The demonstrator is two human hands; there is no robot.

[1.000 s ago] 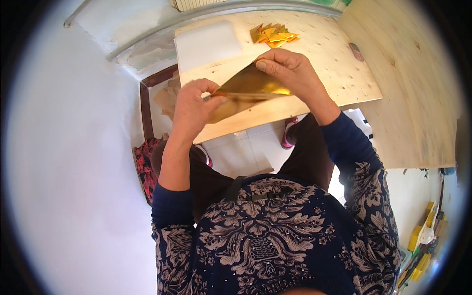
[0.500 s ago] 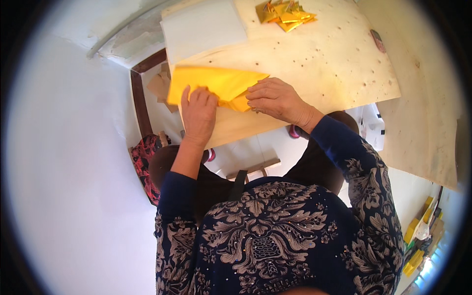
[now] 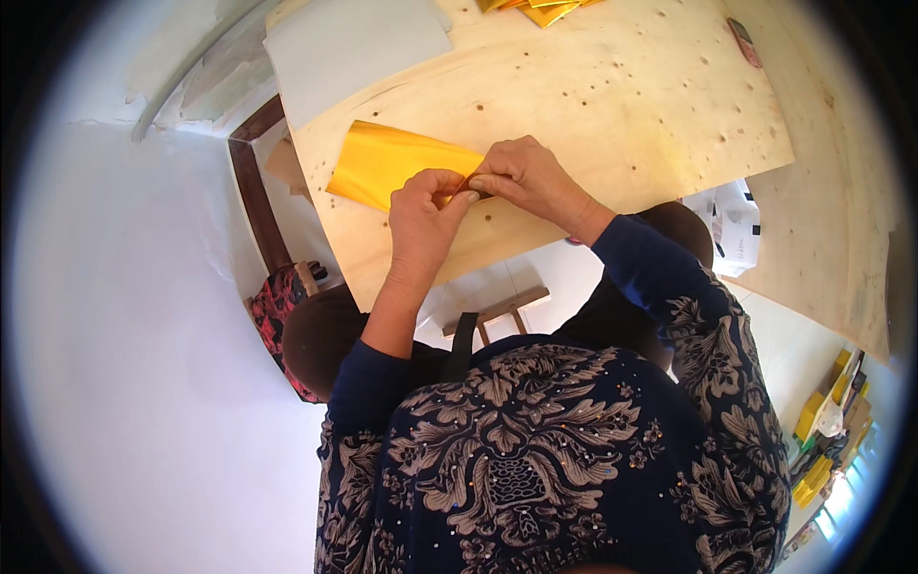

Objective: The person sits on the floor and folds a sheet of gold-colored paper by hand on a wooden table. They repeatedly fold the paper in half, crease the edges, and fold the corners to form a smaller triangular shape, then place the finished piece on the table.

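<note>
A sheet of shiny golden-yellow foil paper (image 3: 392, 161) lies on the wooden board in front of me, its flat part stretching away to the left. At its right end my left hand (image 3: 432, 206) and my right hand (image 3: 524, 177) meet, fingertips almost touching. Both pinch the paper's edge between thumb and fingers. The bit of paper between the fingertips is mostly hidden by them.
The knotted wooden board (image 3: 593, 115) serves as the tabletop. A translucent pale sheet (image 3: 354, 53) covers its far left. Several folded gold foil pieces (image 3: 545, 10) sit at the far edge, and a small phone (image 3: 744, 43) at the far right. A red-and-black patterned bag (image 3: 277, 306) stands at left.
My left hand has moved right along the paper to meet my right hand. The left part of the foil paper, held under my left fingers before, now lies uncovered. The view has shifted slightly.
</note>
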